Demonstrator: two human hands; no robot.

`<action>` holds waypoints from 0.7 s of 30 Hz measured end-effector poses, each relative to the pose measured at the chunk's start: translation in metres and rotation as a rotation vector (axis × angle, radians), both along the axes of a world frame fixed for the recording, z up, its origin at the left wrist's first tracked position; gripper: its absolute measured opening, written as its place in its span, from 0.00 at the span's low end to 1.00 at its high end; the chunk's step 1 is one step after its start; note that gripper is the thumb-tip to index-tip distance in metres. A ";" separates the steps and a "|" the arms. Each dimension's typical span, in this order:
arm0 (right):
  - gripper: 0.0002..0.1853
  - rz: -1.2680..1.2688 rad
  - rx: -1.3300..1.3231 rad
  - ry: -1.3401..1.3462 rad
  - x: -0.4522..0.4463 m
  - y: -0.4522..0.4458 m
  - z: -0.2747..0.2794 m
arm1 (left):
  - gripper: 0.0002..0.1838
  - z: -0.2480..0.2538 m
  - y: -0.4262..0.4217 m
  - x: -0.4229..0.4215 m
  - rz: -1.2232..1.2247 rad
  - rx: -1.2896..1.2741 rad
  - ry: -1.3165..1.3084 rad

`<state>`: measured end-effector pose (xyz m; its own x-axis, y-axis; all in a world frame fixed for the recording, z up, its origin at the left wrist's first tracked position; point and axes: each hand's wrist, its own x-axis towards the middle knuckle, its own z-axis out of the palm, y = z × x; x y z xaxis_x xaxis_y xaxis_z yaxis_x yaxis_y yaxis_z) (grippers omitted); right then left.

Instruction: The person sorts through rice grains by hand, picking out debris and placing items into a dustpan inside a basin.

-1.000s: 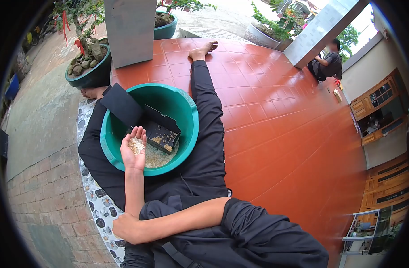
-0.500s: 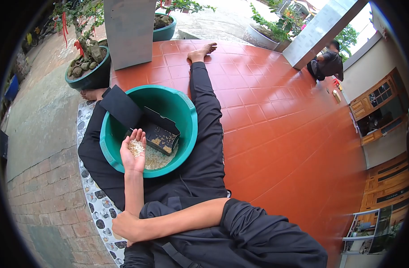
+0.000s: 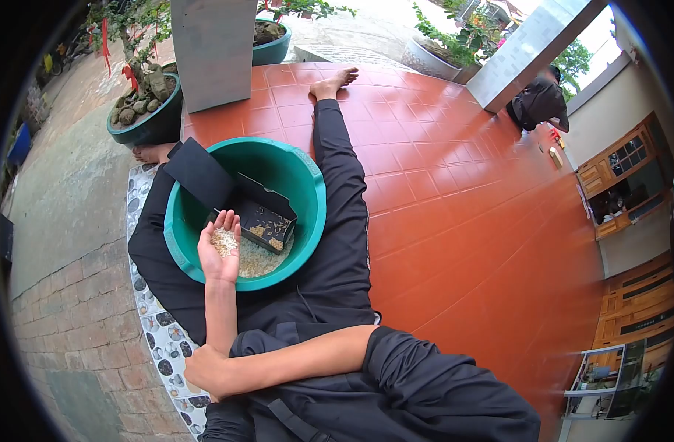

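My left hand [image 3: 220,254] is palm up at the near left rim of a green basin [image 3: 316,195], cupping a small heap of pale rice grains [image 3: 223,241]. Below it, my right hand [image 3: 210,373] is closed around my left forearm near the sleeve; its fingertips are partly hidden. Inside the basin, an open black cardboard box [image 3: 267,197] leans tilted, with scattered golden husked grains in it. Its black lid flap [image 3: 198,173] juts over the left rim. More whitish rice [image 3: 257,264] covers the basin's bottom, under and beside the box.
The basin sits between my outstretched legs [image 3: 340,158] on red floor tiles [image 3: 440,243]. Potted plants in green pots [image 3: 156,129] and a grey pillar [image 3: 212,55] stand ahead. A person in dark clothes [image 3: 537,103] sits at the far right, beside another pillar [image 3: 528,55].
My hands, the box and the basin stay almost exactly where they were. The person at the far right has bent further forward.
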<state>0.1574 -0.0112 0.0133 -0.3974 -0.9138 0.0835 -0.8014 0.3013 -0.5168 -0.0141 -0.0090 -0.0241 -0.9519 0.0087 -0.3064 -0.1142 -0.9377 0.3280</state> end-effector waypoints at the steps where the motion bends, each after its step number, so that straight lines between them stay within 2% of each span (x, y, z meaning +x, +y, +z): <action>1: 0.14 0.072 0.049 -0.054 -0.003 0.002 0.005 | 0.19 0.000 0.000 0.000 0.004 -0.002 0.005; 4: 0.12 0.100 0.061 -0.084 -0.006 0.013 0.029 | 0.20 0.001 0.001 -0.001 0.013 -0.029 -0.009; 8: 0.12 0.063 0.103 -0.053 -0.002 0.005 0.019 | 0.19 0.000 0.000 0.000 0.006 -0.004 -0.001; 11: 0.12 0.133 0.087 -0.155 -0.008 0.006 0.012 | 0.19 0.001 0.000 0.000 0.002 0.001 -0.007; 14: 0.11 0.121 -0.041 -0.226 -0.008 0.005 0.013 | 0.20 0.003 0.001 -0.001 0.013 -0.032 -0.034; 16: 0.08 0.060 0.061 -0.076 -0.002 0.010 0.021 | 0.20 0.001 0.001 -0.001 0.013 -0.022 -0.016; 19: 0.05 -0.032 0.097 -0.032 0.009 0.006 0.023 | 0.20 -0.001 0.002 -0.003 0.015 -0.004 0.001; 21: 0.05 -0.007 0.075 -0.026 0.010 0.011 0.026 | 0.20 -0.001 0.000 -0.003 0.012 -0.011 -0.004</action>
